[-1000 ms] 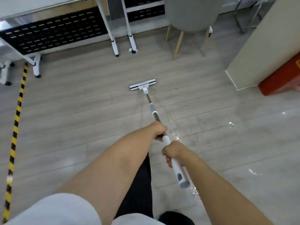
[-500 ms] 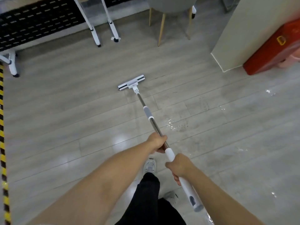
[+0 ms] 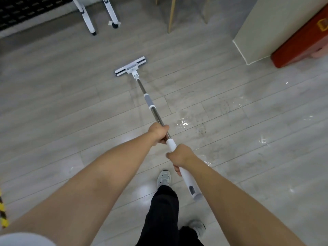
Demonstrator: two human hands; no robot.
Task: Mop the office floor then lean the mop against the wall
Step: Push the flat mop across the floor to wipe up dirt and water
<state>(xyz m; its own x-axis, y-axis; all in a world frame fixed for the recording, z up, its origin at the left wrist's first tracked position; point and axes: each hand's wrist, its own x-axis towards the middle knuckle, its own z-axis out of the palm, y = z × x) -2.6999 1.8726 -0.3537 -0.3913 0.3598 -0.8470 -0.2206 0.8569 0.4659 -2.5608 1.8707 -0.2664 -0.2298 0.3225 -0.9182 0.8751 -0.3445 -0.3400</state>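
Head view has us holding the mop [image 3: 148, 102] with each fist closed fully around it, left hand [image 3: 158, 133] on the steel pole [image 3: 156, 116], right hand [image 3: 179, 155] on the white grip [image 3: 188, 181] behind, likely to press its head [image 3: 131, 67] flat on the floor [image 3: 53, 107] ahead.
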